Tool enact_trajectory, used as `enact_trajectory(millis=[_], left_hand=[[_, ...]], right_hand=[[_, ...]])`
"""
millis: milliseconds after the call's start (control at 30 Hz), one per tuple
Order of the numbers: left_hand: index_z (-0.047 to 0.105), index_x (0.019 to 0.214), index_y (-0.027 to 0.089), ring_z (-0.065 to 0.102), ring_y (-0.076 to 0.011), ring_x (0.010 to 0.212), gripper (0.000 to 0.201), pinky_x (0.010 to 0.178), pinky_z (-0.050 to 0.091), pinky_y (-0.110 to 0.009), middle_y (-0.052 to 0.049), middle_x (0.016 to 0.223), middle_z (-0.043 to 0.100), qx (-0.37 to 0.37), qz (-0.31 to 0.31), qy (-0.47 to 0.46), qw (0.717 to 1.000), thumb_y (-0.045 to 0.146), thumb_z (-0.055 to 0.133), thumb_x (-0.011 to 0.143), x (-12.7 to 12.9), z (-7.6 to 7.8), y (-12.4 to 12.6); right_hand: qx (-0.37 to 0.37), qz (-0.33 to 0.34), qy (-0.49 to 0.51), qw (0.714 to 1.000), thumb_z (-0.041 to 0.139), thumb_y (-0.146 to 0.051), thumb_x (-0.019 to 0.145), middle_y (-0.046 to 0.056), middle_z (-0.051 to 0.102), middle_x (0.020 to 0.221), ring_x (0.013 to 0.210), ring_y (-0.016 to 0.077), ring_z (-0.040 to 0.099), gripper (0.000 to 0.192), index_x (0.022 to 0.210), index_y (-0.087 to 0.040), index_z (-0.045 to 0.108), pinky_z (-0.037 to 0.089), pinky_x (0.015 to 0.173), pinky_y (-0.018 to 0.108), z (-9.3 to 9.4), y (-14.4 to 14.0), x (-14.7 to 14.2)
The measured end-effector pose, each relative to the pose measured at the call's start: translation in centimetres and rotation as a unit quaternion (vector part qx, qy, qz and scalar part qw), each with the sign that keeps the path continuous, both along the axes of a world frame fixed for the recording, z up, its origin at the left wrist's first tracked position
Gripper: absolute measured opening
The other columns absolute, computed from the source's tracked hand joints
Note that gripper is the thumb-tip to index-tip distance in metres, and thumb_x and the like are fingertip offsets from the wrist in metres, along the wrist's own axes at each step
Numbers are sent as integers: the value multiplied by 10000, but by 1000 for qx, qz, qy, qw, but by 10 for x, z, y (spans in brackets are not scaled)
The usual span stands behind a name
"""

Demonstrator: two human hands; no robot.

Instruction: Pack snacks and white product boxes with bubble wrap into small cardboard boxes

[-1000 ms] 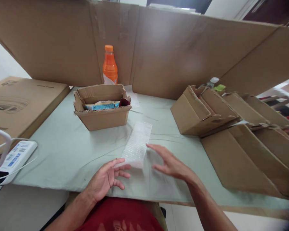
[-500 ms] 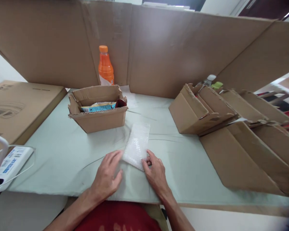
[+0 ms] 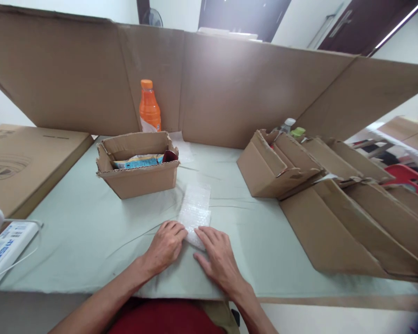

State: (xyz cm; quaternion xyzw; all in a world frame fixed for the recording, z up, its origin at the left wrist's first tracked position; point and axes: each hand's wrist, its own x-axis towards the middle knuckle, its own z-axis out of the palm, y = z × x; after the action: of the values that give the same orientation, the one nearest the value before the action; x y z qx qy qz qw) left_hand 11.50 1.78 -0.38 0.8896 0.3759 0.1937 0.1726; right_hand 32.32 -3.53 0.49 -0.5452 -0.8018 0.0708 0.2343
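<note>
A strip of bubble wrap (image 3: pixel 196 204) lies on the pale green cloth, its near part folded over on itself. At its lower left edge my left hand (image 3: pixel 167 246) is closed, fingers curled on the wrap; the thumb is mostly hidden. Flat fingers of my right hand (image 3: pixel 218 255) rest on the lower right of the folded part, the thumb spread apart from them on the cloth side. Beyond the wrap, to the left, stands an open cardboard box (image 3: pixel 142 181) with a blue packet (image 3: pixel 139 161) inside.
An orange bottle (image 3: pixel 149 109) stands against the tall cardboard screen (image 3: pixel 247 88). Several open cardboard boxes (image 3: pixel 334 232) are grouped on the right. On the left are a large flat carton (image 3: pixel 31 162) and a white power strip (image 3: pixel 12 248). The table's cloth (image 3: pixel 101 260) ends near my body.
The near end of the bubble wrap has been folded over away from me. My left hand has come onto its edge, and my right hand has flattened on it. The view has tilted up.
</note>
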Motion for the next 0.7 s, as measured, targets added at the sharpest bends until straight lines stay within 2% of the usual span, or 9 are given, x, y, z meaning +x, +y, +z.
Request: enact_trajectory(millis=[100,200,300,367,400,500,567,633,700], left_hand=[[683,1025,192,640,-254,917,298,856,464,-401,-93,952,724,-53,13,-36,998,81,438,896,-4,9,-6],[665,1176,212,677,-239,906,326,846,481,-360,-79,1025,754,-144,45,-79,985,168,492,903,-10,16,-13],[642,1256,220,689,-223,829,401,796,499,-331,-64,1019,765,-198,104,-92,970,198,528,872,-9,14,-11],[652,1244,229,689,-225,837,408,795,507,-328,-62,1021,764,-188,122,-89,971,194,545,852,-4,9,-6],[656,1237,232,688,-232,867,405,811,510,-334,-65,1031,760,-172,127,-81,974,190,548,849,-1,6,-4],[656,1223,212,664,-269,968,368,894,500,-404,-104,1073,731,-117,136,-52,983,188,518,882,2,2,-2],[641,1235,189,616,-304,1093,351,975,464,-470,-140,1181,685,-70,131,-60,987,221,521,906,-3,3,-7],[617,1266,194,560,-316,1195,363,1033,425,-494,-146,1276,642,-33,87,-83,992,256,552,914,-13,6,-17],[588,1304,212,588,-283,1144,377,1011,438,-463,-124,1228,669,-40,32,-97,994,233,534,932,-23,8,-28]], right_hand=[[-43,-7,58,997,513,-101,892,80,747,1061,954,250,677,327,1163,-211,660,517,850,420,-6,3,-5],[-86,-24,125,988,529,-187,933,66,738,1120,930,217,694,314,1227,-223,634,549,835,370,-9,-6,0],[-18,-65,120,990,550,-248,947,96,707,1150,987,241,675,309,1248,-223,613,541,848,392,-3,-21,7],[32,-58,92,994,563,-238,941,113,691,1151,1047,264,647,311,1249,-228,607,520,867,417,2,-29,7],[33,-36,72,996,577,-224,929,117,683,1168,1071,274,634,325,1253,-231,605,512,875,428,3,-30,5],[-3,33,13,999,608,-155,877,122,667,1233,1109,300,610,365,1236,-220,621,501,889,460,2,-23,-5],[-15,36,3,999,573,-117,889,116,690,1206,1084,295,622,333,1201,-211,644,502,879,463,-2,-13,-10],[-36,26,31,999,520,-122,935,97,724,1140,1027,266,651,302,1186,-219,656,508,870,443,-4,-7,-10],[-88,29,71,993,499,-172,972,64,745,1117,990,235,676,289,1205,-243,654,514,887,420,-4,-7,-7]])
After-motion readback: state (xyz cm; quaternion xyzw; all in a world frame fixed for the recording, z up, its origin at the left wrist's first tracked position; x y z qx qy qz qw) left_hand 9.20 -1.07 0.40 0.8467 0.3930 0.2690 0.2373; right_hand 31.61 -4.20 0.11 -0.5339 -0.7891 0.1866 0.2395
